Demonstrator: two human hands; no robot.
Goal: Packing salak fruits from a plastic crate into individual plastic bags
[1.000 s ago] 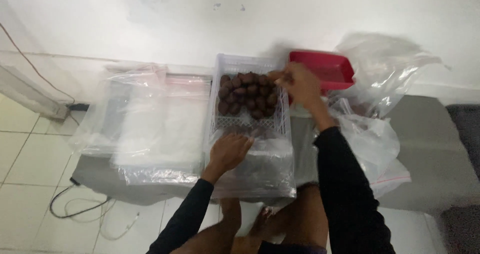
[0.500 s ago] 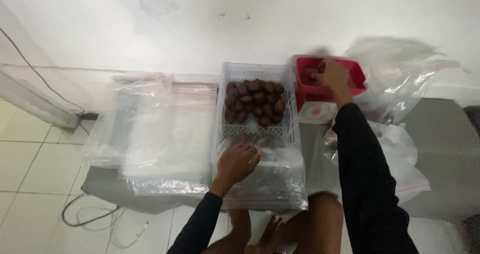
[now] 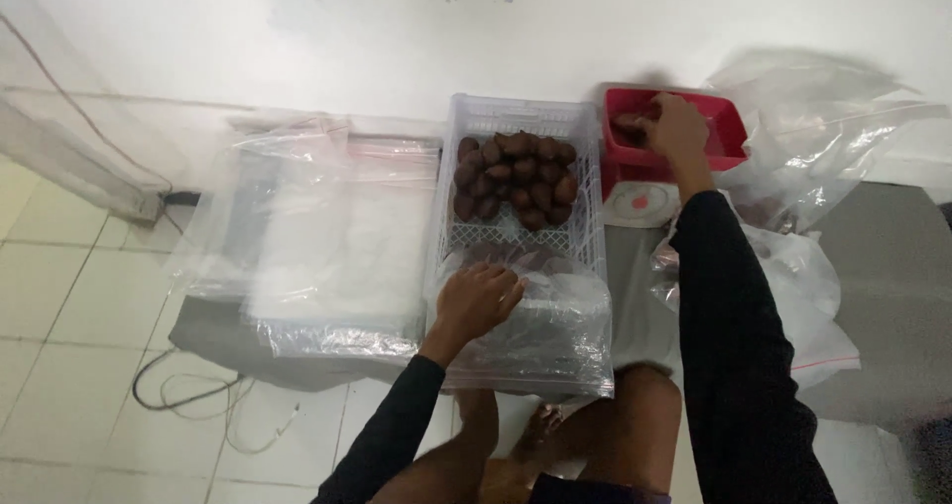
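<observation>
White wall behind low grey table (image 3: pixel 873 296). Right hand (image 3: pixel 679 127) in red tray (image 3: pixel 729 132), fingers curled over brown fruit (image 3: pixel 627 124); pinch can't be told. Left hand (image 3: pixel 476 301) w/ fingers bent, pressed on clear bag (image 3: pixel 555 335).

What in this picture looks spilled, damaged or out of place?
Nothing looks spilled or damaged. The brown fruits sit together inside the white basket. The right hand is over the red tray, and the left hand rests on a clear plastic bag. More bags lie loosely, crumpled.

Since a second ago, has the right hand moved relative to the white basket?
Yes. The right hand has left the brown fruits in the white basket and gone right, into the red tray beside it.
</observation>
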